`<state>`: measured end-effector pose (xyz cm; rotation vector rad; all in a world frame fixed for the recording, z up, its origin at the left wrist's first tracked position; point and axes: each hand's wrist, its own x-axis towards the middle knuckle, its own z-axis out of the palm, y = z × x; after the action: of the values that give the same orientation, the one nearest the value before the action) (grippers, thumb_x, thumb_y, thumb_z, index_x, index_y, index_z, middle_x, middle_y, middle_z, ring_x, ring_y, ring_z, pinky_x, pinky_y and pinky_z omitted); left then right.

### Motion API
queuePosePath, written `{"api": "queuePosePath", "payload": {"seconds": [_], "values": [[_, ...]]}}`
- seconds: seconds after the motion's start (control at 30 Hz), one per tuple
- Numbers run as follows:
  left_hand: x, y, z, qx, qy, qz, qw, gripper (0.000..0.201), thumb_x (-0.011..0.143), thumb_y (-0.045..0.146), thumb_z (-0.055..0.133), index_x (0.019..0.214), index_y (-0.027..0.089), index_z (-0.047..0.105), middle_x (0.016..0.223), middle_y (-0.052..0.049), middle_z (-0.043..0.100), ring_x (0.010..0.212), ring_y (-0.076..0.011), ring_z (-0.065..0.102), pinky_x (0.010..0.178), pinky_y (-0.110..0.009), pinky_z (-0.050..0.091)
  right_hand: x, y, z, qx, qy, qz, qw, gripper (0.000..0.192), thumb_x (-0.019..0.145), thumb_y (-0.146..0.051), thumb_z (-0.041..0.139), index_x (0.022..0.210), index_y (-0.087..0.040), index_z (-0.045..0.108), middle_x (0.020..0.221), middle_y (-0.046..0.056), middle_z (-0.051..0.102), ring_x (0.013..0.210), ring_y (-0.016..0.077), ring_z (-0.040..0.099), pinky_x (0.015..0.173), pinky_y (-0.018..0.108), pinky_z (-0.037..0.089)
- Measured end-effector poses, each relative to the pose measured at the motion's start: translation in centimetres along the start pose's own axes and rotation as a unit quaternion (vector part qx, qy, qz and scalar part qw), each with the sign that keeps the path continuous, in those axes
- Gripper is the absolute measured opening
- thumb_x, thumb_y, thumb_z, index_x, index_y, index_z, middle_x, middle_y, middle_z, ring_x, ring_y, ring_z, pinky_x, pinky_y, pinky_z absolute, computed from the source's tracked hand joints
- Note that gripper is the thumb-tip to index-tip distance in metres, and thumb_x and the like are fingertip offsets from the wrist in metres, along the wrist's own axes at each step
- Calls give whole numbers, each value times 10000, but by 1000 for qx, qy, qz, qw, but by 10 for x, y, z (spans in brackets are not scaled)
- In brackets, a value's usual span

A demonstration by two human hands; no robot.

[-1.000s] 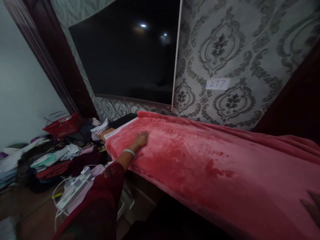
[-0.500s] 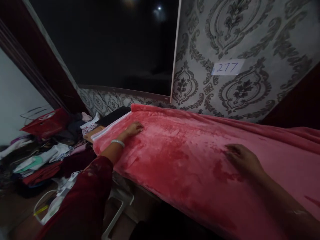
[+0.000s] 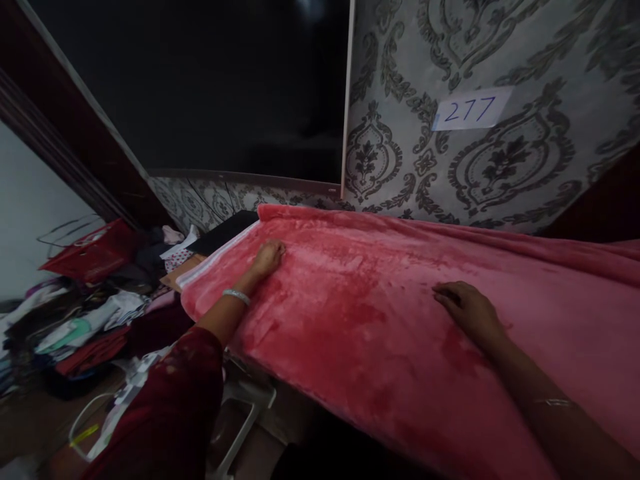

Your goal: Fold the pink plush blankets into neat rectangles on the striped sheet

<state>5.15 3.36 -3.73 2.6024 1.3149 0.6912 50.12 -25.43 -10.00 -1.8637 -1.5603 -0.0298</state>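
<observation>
A pink-red plush blanket (image 3: pixel 340 320) lies spread over a long raised surface, with a white edge strip along its left end. My left hand (image 3: pixel 269 259), with a bracelet at the wrist, is closed on the blanket near its far left part, fingers curled into the pile. Farther right, my right hand (image 3: pixel 470 310) has its thumb and fingers drawn together in a pinch on the blanket's upper face. The bit of fabric between the fingertips is too dark to see clearly. What lies beneath the blanket is mostly hidden.
A large dark screen (image 3: pixel 225 87) hangs on the patterned wall (image 3: pixel 375 160), beside a paper marked 277 (image 3: pixel 473 109). At left stand a red bag (image 3: pixel 95 250) and heaped clothes (image 3: pixel 95 327). A white plastic stool or chair (image 3: pixel 245 420) is below the blanket's near edge.
My right hand has moved left over the blanket, and its fingers are drawn closer together. My left hand stays at about the same spot, more curled. The view has tilted slightly.
</observation>
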Motion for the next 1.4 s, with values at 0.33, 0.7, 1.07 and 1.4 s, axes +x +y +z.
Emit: {"api": "queuePosePath", "payload": {"seconds": [0.33, 0.7, 1.07, 1.4], "values": [[-7, 37, -28, 32, 119, -42, 991, 197, 954, 207, 365, 913, 185, 556, 918, -98, 672, 910, -242, 626, 836, -351, 468, -5, -12, -4, -67, -11, -76, 995, 571, 898, -628, 517, 1278, -240, 694, 1138, 135, 700, 1039, 331, 620, 860, 476, 517], [-37, 35, -72, 197, -36, 154, 967, 302, 929, 472, 522, 1046, 207, 607, 1042, -135, 665, 996, -283, 657, 895, -397, 505, 1, -11, 2, -45, -15, -125, 991, 473, 911, -569, 539, 1213, -263, 738, 1181, 121, 698, 1086, 313, 634, 937, 485, 525], [-40, 64, -101, 249, 20, 146, 957, 119, 865, 270, 504, 885, 252, 620, 1039, -98, 671, 958, -246, 657, 801, -337, 523, 9, -2, 9, -32, 4, -85, 996, 539, 831, -557, 654, 1260, -232, 691, 1272, 139, 666, 1171, 344, 607, 1012, 532, 488], [-51, 87, -143, 301, 57, 149, 940, 172, 866, 365, 441, 806, 247, 550, 853, -50, 624, 817, -218, 617, 654, -292, 435, 13, -3, -5, -4, 17, -53, 998, 632, 835, -563, 666, 1372, -234, 613, 1371, 138, 609, 1288, 369, 502, 1113, 580, 378]]}}
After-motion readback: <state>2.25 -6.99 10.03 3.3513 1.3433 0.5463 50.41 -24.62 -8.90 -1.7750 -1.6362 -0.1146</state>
